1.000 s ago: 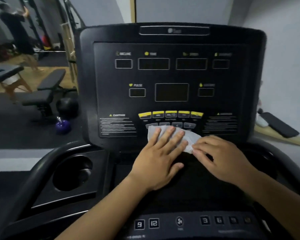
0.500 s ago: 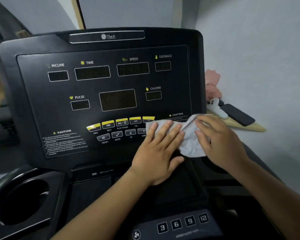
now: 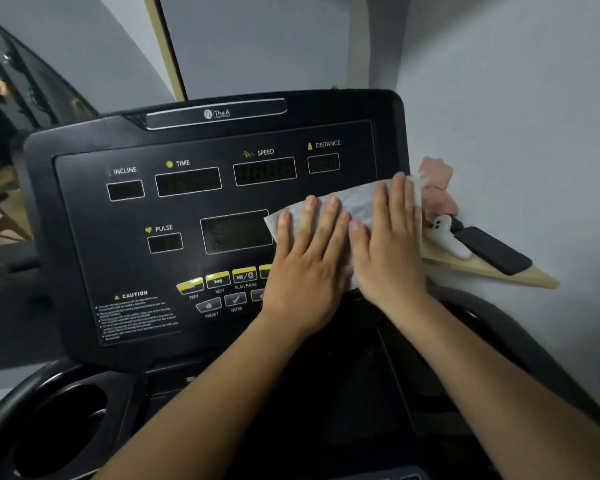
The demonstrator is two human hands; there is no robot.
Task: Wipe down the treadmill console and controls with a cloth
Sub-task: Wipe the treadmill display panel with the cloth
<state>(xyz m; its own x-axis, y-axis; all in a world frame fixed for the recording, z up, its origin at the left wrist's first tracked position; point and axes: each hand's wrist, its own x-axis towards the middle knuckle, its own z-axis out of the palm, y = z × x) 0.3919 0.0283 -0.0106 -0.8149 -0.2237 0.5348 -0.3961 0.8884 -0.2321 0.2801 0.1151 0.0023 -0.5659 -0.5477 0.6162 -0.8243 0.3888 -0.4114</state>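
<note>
In the head view, the black treadmill console (image 3: pixel 84 237) carries the brand mark "The A" on the silver strip at its top. Five small display windows are labelled INCLINE, TIME, SPEED, DISTANCE and PULSE, and one larger window without a label stands in the middle. Lower left is a CAUTION text block; its small print is too fine to read. Under the windows, the yellow buttons (image 3: pixel 218 279) read PREV, NEXT and PLAY/PAUSE, and a fourth one is partly hidden by a hand. Below them, the grey keys read PRESET and ENTER.

The two hands lie flat, fingers stretched, side by side and nearly touching. The left hand (image 3: pixel 307 268) and the right hand (image 3: pixel 390 251) press one white cloth (image 3: pixel 357 202) against the right part of the console, under DISTANCE.

To the right, a wooden shelf (image 3: pixel 499 275) holds one black phone (image 3: pixel 492 251), one small white figure (image 3: pixel 445 235) and some pink items (image 3: pixel 437 188). One round cup holder (image 3: pixel 59 431) is at lower left.
</note>
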